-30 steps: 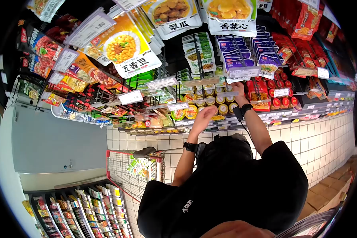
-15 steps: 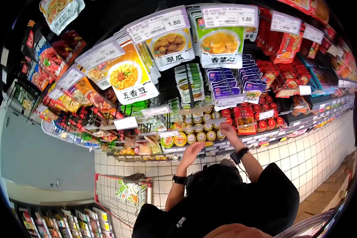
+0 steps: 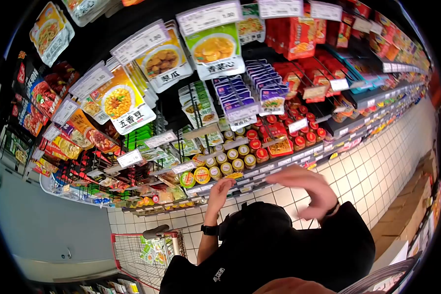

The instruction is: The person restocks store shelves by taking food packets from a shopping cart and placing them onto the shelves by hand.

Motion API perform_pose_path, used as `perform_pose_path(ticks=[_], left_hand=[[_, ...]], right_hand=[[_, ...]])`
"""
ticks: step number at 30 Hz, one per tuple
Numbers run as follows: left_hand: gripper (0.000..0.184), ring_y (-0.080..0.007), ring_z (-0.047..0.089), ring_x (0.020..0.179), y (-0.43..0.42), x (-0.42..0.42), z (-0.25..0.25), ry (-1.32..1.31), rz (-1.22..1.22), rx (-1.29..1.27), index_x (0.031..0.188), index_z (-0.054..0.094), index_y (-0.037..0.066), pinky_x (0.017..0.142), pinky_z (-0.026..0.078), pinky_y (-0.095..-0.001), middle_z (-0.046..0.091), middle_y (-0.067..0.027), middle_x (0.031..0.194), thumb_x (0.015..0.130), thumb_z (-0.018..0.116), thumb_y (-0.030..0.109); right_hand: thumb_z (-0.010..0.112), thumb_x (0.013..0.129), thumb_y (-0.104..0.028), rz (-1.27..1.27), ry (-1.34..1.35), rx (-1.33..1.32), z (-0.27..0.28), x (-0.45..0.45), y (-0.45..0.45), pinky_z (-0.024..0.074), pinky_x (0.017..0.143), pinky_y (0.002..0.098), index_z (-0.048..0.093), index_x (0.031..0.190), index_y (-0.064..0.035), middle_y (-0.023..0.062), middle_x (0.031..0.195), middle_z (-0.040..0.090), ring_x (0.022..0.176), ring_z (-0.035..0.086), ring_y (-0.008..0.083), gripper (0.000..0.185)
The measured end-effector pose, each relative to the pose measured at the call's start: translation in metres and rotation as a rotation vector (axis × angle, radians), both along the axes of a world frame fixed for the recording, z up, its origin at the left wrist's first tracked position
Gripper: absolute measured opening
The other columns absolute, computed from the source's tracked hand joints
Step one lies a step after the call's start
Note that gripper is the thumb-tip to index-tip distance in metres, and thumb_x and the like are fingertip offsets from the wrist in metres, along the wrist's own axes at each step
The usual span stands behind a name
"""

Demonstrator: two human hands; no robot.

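Note:
My left hand (image 3: 219,192) is raised in front of the lower shelf, its fingers curled together with nothing visible in them. Just beyond it stand rows of gold-lidded jars (image 3: 226,168) and a yellow-lidded tub (image 3: 201,175). My right hand (image 3: 306,182) is smeared by motion over the shelf's front edge and the floor; whether it holds anything cannot be made out. Red-lidded jars (image 3: 299,142) and a red packet (image 3: 279,140) sit beyond it. Purple packets (image 3: 237,98) hang above the jars.
A wire shopping cart (image 3: 132,259) with green-and-white packets (image 3: 153,251) stands at the lower left. Large pouches (image 3: 125,100) hang on hooks behind price tags. A grey door (image 3: 49,220) is at the left, and cardboard boxes (image 3: 399,215) line the right.
My right hand has pulled back from the jars, toward my body and to the right. My left hand stays raised near the shelf edge. The view has shifted, showing more shelf at the right.

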State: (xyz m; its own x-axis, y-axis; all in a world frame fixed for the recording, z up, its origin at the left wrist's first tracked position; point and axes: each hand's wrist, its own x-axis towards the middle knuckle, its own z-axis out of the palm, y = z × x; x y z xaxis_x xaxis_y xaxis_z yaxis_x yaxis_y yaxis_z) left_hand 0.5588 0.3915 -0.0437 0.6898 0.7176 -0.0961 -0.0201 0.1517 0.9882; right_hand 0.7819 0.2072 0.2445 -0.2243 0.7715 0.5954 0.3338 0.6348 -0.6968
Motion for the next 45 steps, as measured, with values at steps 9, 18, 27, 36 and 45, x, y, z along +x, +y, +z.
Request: perform_pose_path(ticks=[9, 18, 27, 36, 45], left_hand=[[0.024, -0.0136, 0.062, 0.101, -0.054, 0.000, 0.025, 0.073, -0.036, 0.073, 0.114, 0.062, -0.002, 0.092, 0.047, -0.0271, 0.068, -0.0066, 0.106, 0.100, 0.055, 0.016], [0.024, -0.0150, 0.064, 0.100, -0.133, -0.030, 0.024, 0.038, 0.017, 0.112, 0.114, 0.062, 0.000, 0.090, 0.048, -0.0280, 0.070, -0.0081, 0.105, 0.100, 0.054, 0.018], [0.023, -0.0141, 0.065, 0.100, -0.223, -0.070, 0.030, 0.027, 0.088, 0.135, 0.113, 0.063, 0.002, 0.087, 0.047, -0.0267, 0.070, -0.0070, 0.105, 0.100, 0.054, 0.018], [0.020, -0.0130, 0.064, 0.100, -0.299, -0.122, 0.039, 0.029, 0.178, 0.017, 0.113, 0.063, 0.002, 0.086, 0.049, -0.0267, 0.069, -0.0061, 0.106, 0.099, 0.055, 0.013], [0.024, -0.0138, 0.064, 0.101, -0.321, -0.153, 0.064, 0.107, 0.189, 0.107, 0.116, 0.061, 0.000, 0.089, 0.049, -0.0279, 0.068, -0.0078, 0.108, 0.099, 0.056, 0.016]], right_hand=[[0.063, 0.086, -0.059, 0.240, 0.215, 0.472, 0.032, -0.048, -0.093, 0.0424, 0.095, 0.0488, 0.008, 0.156, -0.0281, -0.0012, 0.158, 0.022, 0.137, 0.039, 0.0326, 0.094], [0.057, 0.087, -0.062, 0.255, 0.301, 0.448, 0.022, -0.066, -0.174, 0.0402, 0.091, 0.0450, 0.023, 0.153, -0.0327, -0.0181, 0.152, 0.032, 0.125, 0.050, 0.0229, 0.080], [0.055, 0.086, -0.051, 0.053, 0.388, 0.228, -0.022, -0.092, -0.230, 0.0422, 0.094, 0.0461, 0.042, 0.135, -0.0046, 0.0144, 0.129, 0.056, 0.115, 0.057, 0.0339, 0.069], [0.062, 0.090, -0.008, -0.377, 0.055, -0.513, -0.189, -0.093, -0.233, 0.0460, 0.098, 0.0353, 0.047, 0.138, -0.0045, 0.0093, 0.136, 0.057, 0.118, 0.059, 0.0246, 0.051], [0.057, 0.095, -0.009, -0.296, 0.266, -0.784, -0.250, -0.125, -0.268, 0.0504, 0.090, 0.0326, 0.048, 0.135, -0.0043, 0.0128, 0.123, 0.063, 0.103, 0.064, 0.0197, 0.041]])
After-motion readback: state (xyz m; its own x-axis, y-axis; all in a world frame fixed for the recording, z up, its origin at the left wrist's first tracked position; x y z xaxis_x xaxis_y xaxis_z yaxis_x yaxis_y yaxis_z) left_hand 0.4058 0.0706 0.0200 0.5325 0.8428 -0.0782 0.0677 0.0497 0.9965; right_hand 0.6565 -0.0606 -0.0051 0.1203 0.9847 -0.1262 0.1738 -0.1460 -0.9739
